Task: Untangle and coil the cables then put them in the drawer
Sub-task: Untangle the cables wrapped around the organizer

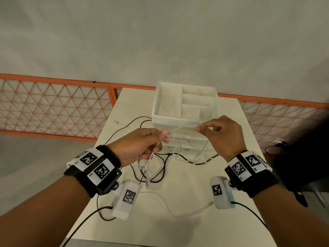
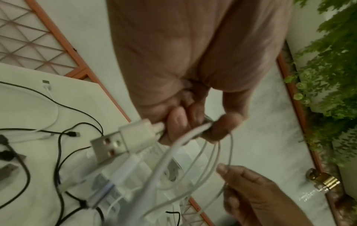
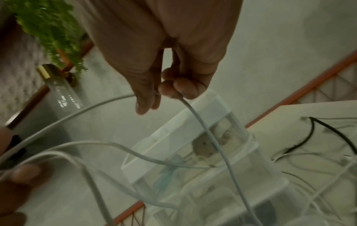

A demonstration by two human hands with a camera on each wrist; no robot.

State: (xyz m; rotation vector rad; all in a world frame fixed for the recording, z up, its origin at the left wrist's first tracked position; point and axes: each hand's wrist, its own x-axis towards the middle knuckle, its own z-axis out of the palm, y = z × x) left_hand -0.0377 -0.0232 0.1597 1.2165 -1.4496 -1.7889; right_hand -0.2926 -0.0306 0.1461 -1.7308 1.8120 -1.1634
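Observation:
Both hands hold a thin white cable (image 1: 181, 128) above the table. My left hand (image 1: 142, 145) grips several loops of it, and its white USB plug (image 2: 123, 140) sticks out below the fingers. My right hand (image 1: 219, 132) pinches a stretch of the same white cable (image 3: 203, 122) between thumb and fingers, a little to the right. A black cable (image 1: 160, 166) lies tangled with other white strands on the white table (image 1: 231, 139). Behind the hands stands a clear plastic drawer unit (image 1: 185, 107) with an open divided tray on top.
An orange lattice rail (image 1: 53, 106) runs behind the table. Green foliage (image 2: 328, 76) and a clear bottle with a gold cap (image 3: 61, 88) show in the wrist views. A dark cable (image 1: 274, 147) lies on the floor at right.

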